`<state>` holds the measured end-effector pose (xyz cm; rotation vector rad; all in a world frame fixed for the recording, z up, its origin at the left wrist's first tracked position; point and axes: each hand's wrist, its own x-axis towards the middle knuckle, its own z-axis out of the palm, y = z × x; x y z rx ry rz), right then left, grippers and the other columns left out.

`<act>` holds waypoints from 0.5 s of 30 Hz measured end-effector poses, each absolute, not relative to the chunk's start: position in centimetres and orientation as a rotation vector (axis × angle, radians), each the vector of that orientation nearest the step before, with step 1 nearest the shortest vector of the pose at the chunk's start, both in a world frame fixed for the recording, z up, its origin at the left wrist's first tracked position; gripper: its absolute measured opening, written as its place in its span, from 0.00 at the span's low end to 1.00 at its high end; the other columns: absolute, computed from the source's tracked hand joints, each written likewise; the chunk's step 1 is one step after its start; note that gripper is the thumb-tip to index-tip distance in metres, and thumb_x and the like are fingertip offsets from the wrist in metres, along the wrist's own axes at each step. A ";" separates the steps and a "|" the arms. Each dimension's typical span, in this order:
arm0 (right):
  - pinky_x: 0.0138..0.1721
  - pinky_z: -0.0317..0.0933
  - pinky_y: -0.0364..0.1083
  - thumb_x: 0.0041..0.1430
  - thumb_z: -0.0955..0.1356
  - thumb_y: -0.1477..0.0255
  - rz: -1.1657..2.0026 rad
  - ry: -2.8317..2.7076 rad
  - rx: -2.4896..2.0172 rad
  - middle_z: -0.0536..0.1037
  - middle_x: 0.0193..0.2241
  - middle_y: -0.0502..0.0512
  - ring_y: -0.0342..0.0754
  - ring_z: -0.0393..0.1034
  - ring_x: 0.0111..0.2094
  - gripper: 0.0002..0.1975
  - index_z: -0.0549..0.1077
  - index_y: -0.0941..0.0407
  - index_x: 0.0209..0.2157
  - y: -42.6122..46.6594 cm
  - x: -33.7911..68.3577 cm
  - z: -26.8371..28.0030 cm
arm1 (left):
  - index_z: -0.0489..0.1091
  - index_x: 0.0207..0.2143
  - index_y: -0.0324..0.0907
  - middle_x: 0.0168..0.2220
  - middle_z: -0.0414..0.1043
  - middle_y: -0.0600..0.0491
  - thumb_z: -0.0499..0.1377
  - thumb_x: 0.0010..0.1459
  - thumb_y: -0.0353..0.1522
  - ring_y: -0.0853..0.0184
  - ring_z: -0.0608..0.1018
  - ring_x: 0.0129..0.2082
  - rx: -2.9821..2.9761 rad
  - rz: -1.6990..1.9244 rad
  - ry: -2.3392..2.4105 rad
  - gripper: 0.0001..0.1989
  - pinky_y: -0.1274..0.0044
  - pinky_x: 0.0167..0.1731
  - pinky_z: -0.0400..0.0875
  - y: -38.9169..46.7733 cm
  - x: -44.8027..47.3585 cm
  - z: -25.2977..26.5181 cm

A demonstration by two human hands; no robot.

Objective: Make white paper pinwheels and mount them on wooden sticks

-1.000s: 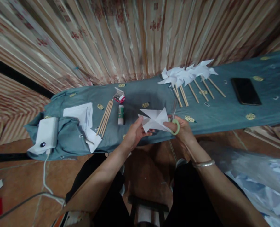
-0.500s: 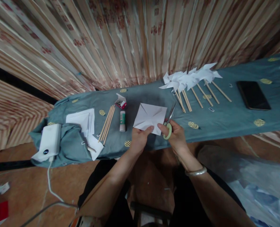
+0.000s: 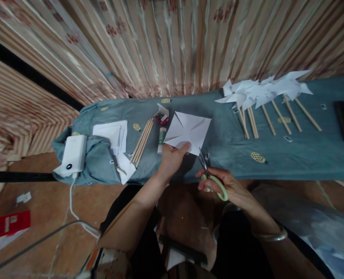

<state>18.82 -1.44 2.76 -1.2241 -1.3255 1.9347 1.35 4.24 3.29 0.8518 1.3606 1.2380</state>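
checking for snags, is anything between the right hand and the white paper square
Only the scissors that the right hand holds, their blades pointed toward the near corner of the paper square; contact can't be told. Nothing else visible stands between. The left hand grips the near edge, left of the tips.

The white paper square (image 3: 191, 128) is spread out unfolded, face up, with narrow slits running inward from at least three corners toward an uncut centre. The scissors (image 3: 206, 169), steel-bladed with pale green handles, point tips-first at the white paper square's near right corner; contact is unclear.
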 end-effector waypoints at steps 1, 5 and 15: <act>0.29 0.63 0.42 0.47 0.72 0.51 1.938 -1.331 -1.228 0.76 0.25 0.52 0.44 0.68 0.27 0.23 0.75 0.55 0.36 -1.4 18.8 2.7 | 0.71 0.20 0.43 0.27 0.76 0.53 0.65 0.45 0.33 0.63 0.77 0.33 0.854 1.218 1.355 0.05 0.76 0.31 0.69 4.2 1.3 3.2; 0.29 0.63 0.42 0.47 0.71 0.49 1.924 -1.351 -1.229 0.76 0.25 0.52 0.44 0.68 0.27 0.24 0.74 0.56 0.36 -1.2 18.7 2.6 | 0.71 0.21 0.42 0.26 0.75 0.53 0.63 0.46 0.32 0.66 0.75 0.29 0.911 1.182 1.350 0.05 0.78 0.29 0.69 3.9 1.4 3.1; 0.30 0.65 0.44 0.49 0.70 0.49 1.922 -1.399 -1.199 0.76 0.25 0.52 0.45 0.70 0.27 0.24 0.73 0.56 0.35 -1.1 18.5 2.9 | 0.69 0.20 0.41 0.22 0.70 0.56 0.64 0.46 0.32 0.71 0.70 0.22 0.959 1.212 1.277 0.07 0.78 0.26 0.66 3.3 1.6 3.1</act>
